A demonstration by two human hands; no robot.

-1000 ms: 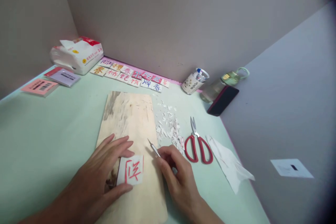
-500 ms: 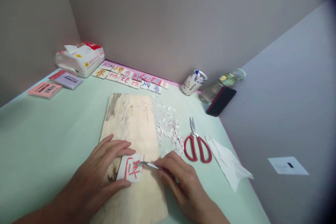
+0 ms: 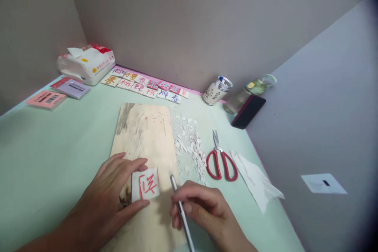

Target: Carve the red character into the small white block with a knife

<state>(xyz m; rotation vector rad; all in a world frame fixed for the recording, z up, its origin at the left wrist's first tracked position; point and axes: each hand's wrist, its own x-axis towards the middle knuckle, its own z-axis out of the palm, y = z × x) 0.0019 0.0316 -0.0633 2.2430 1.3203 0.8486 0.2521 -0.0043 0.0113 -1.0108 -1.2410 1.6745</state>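
Observation:
A white square tile (image 3: 151,183) with a red character on it lies on a wooden board (image 3: 144,134). My left hand (image 3: 110,193) grips it, the thumb at its near edge and the fingers at its far edge. My right hand (image 3: 203,208) holds a slim silver carving knife (image 3: 182,214) like a pen. The knife's tip points up and away over the board, apart from the tile, and its blade is blurred. Small white shavings (image 3: 191,145) are scattered just right of the board.
Right of the shavings lie red-handled scissors (image 3: 220,161) and a crumpled tissue (image 3: 256,181). Painted character tiles (image 3: 147,84) line the back, beside a tissue pack (image 3: 88,63). A can (image 3: 217,91), a bottle (image 3: 236,102) and a phone (image 3: 249,112) stand back right; eraser-like packets (image 3: 45,99) sit left.
My right hand has drawn the knife off the tile and turned it, so the handle now slopes down toward me. The tile has turned slightly in my left hand.

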